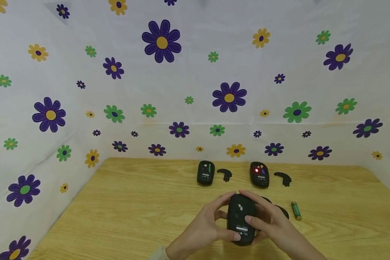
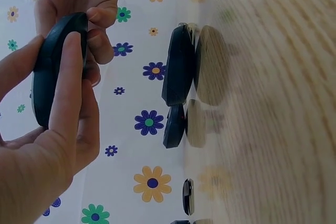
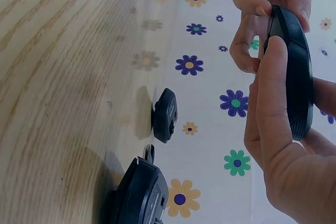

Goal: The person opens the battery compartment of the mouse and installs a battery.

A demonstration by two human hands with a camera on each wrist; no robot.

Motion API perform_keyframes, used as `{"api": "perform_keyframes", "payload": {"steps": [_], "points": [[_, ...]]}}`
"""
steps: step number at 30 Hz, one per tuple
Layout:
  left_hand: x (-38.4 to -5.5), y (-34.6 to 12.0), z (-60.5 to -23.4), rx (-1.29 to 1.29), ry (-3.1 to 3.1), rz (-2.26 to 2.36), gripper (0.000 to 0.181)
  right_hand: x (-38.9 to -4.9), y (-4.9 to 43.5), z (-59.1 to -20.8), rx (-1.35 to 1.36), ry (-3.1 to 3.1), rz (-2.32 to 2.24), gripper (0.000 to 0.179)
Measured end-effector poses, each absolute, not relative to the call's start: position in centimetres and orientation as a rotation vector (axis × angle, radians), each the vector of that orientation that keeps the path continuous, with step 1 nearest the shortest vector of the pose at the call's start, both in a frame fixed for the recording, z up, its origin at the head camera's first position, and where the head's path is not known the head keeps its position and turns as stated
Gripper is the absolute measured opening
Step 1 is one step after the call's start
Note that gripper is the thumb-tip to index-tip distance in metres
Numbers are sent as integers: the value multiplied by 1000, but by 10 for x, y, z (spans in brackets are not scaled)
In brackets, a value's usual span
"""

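A black computer mouse (image 1: pixel 241 215) is held up above the table, its underside with a white label facing the head camera. My left hand (image 1: pixel 204 224) grips its left side, the thumb on the lower underside. On the other side my right hand (image 1: pixel 274 222) grips it, thumb across the middle of the underside. Both wrist views show the mouse (image 2: pixel 50 80) edge-on between the fingers of the two hands. Behind my right hand lies a black object (image 1: pixel 282 211), mostly hidden. A green battery (image 1: pixel 296 211) lies to the right of that hand.
Toward the back of the wooden table (image 1: pixel 133 202) lie two upturned mice, the left mouse (image 1: pixel 206 173) with a green battery inside, the right mouse (image 1: pixel 259 175) glowing red. Beside them lie a black battery cover (image 1: pixel 226 174) and another cover (image 1: pixel 284 178). A flowered cloth (image 1: pixel 195 72) stands behind.
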State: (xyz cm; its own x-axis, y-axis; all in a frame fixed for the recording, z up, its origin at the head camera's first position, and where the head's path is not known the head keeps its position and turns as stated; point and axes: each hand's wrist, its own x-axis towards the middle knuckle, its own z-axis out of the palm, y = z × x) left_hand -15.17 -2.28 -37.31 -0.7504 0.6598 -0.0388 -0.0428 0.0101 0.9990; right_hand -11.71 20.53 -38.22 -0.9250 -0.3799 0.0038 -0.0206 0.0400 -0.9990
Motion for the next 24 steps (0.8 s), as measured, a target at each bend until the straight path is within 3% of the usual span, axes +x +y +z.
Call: {"api": "perform_keyframes", "payload": {"steps": [24], "points": [[-150,-19,-379,638,1816,1796,84,-115,203,-386,-437,2128,-1937,56]]}}
